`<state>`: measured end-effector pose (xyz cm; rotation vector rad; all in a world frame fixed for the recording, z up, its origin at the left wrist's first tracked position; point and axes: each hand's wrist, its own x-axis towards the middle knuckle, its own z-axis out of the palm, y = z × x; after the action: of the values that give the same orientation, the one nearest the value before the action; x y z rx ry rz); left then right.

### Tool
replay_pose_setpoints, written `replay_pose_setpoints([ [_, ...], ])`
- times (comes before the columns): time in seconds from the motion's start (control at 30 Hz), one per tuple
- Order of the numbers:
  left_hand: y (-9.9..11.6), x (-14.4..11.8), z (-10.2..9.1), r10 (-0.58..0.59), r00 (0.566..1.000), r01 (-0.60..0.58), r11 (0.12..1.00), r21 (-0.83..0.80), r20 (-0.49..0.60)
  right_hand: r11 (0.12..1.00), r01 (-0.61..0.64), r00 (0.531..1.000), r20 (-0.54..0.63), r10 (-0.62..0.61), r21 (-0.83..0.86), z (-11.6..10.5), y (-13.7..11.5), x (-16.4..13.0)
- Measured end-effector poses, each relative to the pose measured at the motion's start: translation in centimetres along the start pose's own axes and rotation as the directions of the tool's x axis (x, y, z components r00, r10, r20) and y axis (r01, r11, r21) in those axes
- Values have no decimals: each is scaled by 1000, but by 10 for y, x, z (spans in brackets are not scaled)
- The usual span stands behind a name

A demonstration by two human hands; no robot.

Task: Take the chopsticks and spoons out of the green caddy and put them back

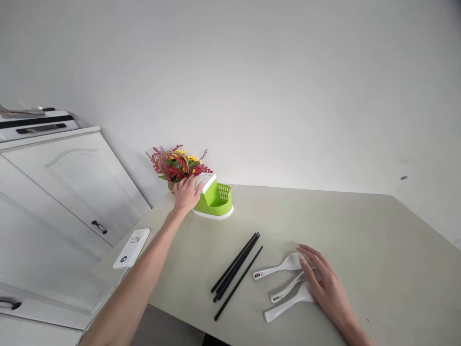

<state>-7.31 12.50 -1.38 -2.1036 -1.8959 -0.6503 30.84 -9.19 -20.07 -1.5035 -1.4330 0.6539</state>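
My left hand [186, 193] reaches to the back left of the table and grips the left side of a green and white utensil holder [215, 209]. The holder has a slotted white top and an open green basket; my hand hides its left part. My right hand [324, 283] is open over the bowls of white soup spoons, its fingers partly covering them. Three spoons show: an upper one [275, 269], a middle one [288, 290] and a lower one [288, 306]. Left of them lie several black chopsticks [236, 266], one apart from the bunch.
A wicker basket of artificial flowers [176, 166] stands behind my left hand, against the wall. A white power bank or similar flat device [132, 248] lies at the table's left edge, by my left forearm. White cabinets [72, 206] stand left of the table [360, 230].
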Motion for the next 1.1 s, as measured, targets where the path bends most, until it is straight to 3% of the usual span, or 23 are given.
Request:
replay_pose_setpoints([
  [0.1, -16, 4, 11, -34, 988, 48, 994, -93, 148, 998, -65, 997, -30, 65, 14, 1, 0, 1],
  [0.2, 2, -5, 18, -34, 987, 54, 990, -129, 156, 991, -130, 990, -47, 131, 28, 2, 4, 3],
  [0.47, 111, -19, 30, 139, 960, -95, 978, -186, 242, 951, -229, 942, -198, 270, 208, 2, 17, 7],
  [0.63, 180, -30, 33, 261, 923, -185, 945, -269, 282, 950, -185, 937, -247, 248, 250, 4, 26, 10],
  [0.73, 204, -37, 26, 310, 901, -205, 921, -331, 305, 955, -179, 935, -261, 240, 238, 0, 30, 10],
  [0.83, 200, -45, 14, 375, 912, -292, 877, -381, 165, 961, -202, 930, -270, 248, 188, -11, 36, 1],
  [0.93, 164, -65, 3, 363, 926, -368, 816, -446, -100, 965, -239, 933, -249, 258, 106, -24, 48, -16],
  [0.97, 147, -76, 2, 322, 936, -349, 803, -484, -141, 966, -247, 936, -238, 260, 83, -28, 52, -22],
  [1.03, 111, -108, 2, 207, 971, -237, 799, -552, -117, 968, -246, 944, -214, 249, 43, -34, 56, -29],
  [1.1, 78, -147, 7, 168, 986, -128, 819, -559, 21, 976, -218, 957, -198, 211, -14, -39, 52, -27],
])
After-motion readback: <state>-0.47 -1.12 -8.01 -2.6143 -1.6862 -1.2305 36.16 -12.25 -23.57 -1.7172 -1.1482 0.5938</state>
